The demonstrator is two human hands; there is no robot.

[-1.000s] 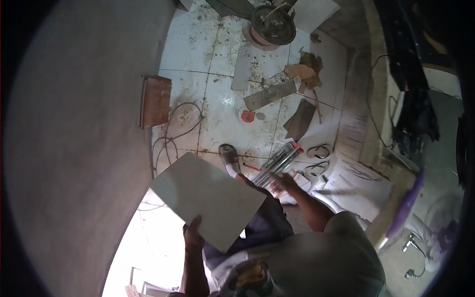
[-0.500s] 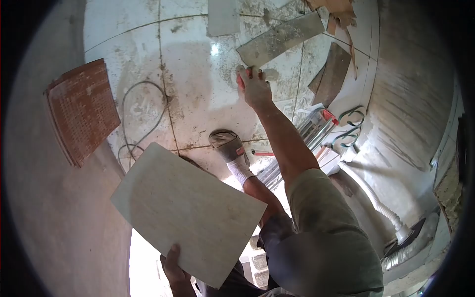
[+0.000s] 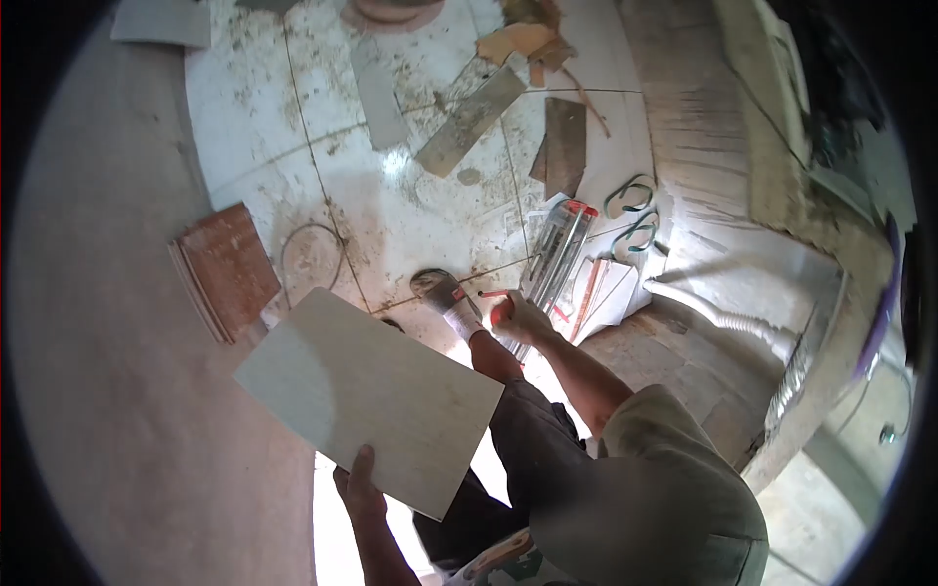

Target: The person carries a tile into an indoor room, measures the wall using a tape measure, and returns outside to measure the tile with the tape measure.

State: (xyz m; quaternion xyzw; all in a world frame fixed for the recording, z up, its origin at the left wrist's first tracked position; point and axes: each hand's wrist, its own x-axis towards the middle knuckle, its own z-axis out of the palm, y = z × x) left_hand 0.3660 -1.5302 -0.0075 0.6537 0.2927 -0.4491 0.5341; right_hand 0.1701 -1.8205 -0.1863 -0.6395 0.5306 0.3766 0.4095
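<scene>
My left hand grips the lower edge of a pale rectangular tile, thumb on its face. The tile is tilted up in front of my legs. My right hand is closed around a small rounded red object; the fingers partly hide it and its kind is unclear. A thin red pencil-like stick shows right at those fingers; I cannot tell whether they touch it. Beside this hand lies a long tile cutter with metal rails. My shoe is on the floor just left of the hand.
A stack of reddish-brown tiles leans at left near a loop of cable. Cut tile strips and torn cardboard lie on the dirty tiled floor. Flip-flops and a white corrugated hose are at right.
My right hand has drawn back from the floor by the tile strips to beside the tile cutter, still holding the red object. The view has shifted; my left hand keeps the tile.
</scene>
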